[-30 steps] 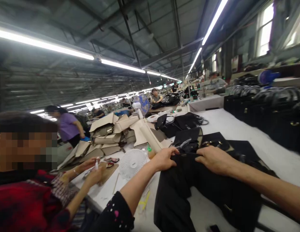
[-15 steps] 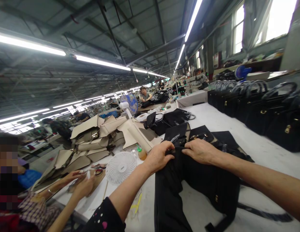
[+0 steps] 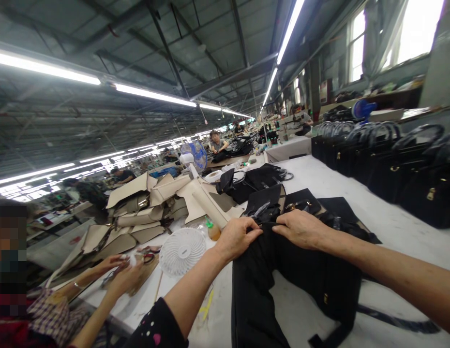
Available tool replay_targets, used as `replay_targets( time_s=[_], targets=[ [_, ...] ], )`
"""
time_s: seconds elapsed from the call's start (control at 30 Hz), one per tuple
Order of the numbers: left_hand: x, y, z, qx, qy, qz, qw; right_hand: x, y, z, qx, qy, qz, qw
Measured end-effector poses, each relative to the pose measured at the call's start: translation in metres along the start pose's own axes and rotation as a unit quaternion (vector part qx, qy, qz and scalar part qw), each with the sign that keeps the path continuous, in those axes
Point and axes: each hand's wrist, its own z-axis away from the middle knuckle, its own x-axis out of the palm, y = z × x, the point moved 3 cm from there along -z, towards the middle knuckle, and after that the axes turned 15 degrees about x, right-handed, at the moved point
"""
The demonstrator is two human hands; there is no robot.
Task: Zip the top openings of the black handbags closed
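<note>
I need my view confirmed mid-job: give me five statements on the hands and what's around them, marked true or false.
1. The left hand and right hand both grip the black piece. True.
2. In the picture, the green-capped bottle shows between the white fan and the left hand. True.
3. The white fan is to the right of both hands. False: it is to their left.
4. The beige pieces are piled at the picture's right edge. False: the beige pieces are piled on the left.
5. The black bags on the right stand in a row, handles up. True.
</note>
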Motion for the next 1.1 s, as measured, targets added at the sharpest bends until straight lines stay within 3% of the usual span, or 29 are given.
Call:
replay_targets(
  time_s=[0.43, 0.7, 0.93, 1.1],
  targets=[
    [0.000, 0.006, -0.001, -0.040, 0.004, -0.030, 0.999, -0.003, -0.008, -0.009, 0.018, -0.021, 0.024, 0.999],
    [-0.003, 0.007, 0.000, -0.047, 0.014, -0.044, 0.998, -0.001, -0.022, -0.029, -0.120, -0.040, -0.041, 0.991],
    [-0.001, 0.006, 0.001, -0.040, 0.020, -0.037, 0.998, -0.002, -0.022, -0.035, -0.116, -0.076, -0.047, 0.989],
    [-0.001, 0.004, 0.003, -0.042, 0.019, -0.030, 0.998, 0.001, -0.027, -0.034, -0.122, -0.032, -0.032, 0.991]
  ],
)
